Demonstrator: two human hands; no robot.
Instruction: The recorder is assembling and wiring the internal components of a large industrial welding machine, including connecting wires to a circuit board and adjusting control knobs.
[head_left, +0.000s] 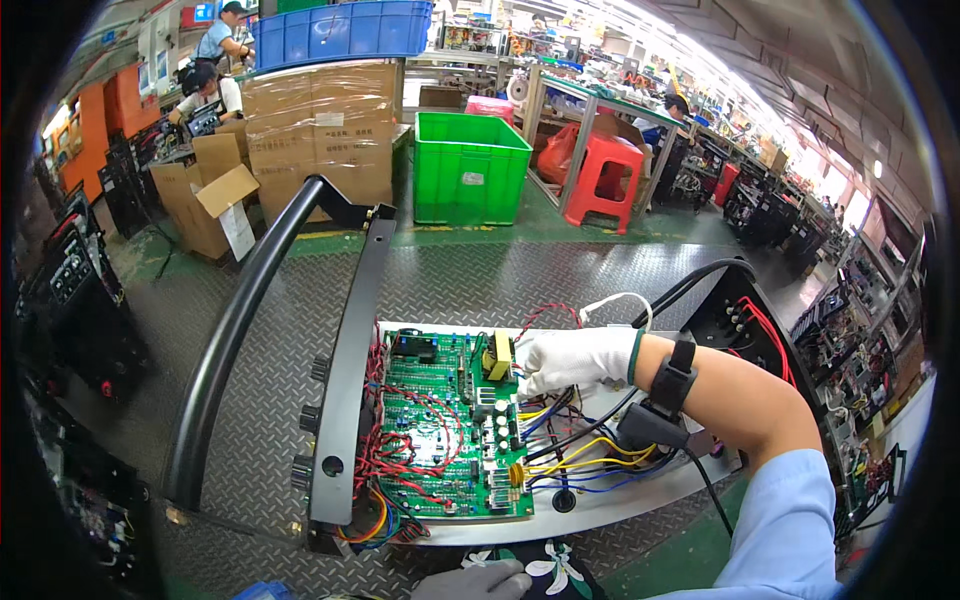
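Note:
My right hand (pixel 578 360), in a white glove, reaches over a green circuit board (pixel 430 470). Its fingers are bent together at the board's right edge, beside a yellow transformer (pixel 498 356); whatever lies between them is hidden. Low in the picture, my left hand (pixel 475 581) wears a grey glove. Its fingers curl together in front of the chassis, and the lower edge cuts it off. The board sits on a light metal chassis (pixel 590 515). Red wires (pixel 395 447) bunch at its left side; yellow wires (pixel 600 455) and blue and black ones run off its right.
A black panel with knobs (pixel 345 400) and a curved black handle (pixel 240 330) stands left of the board. On the right rises a black end panel (pixel 740 310). Beyond the chequered metal surface (pixel 440 275) are a green crate (pixel 470 190), cartons (pixel 320 140) and a red stool (pixel 605 180).

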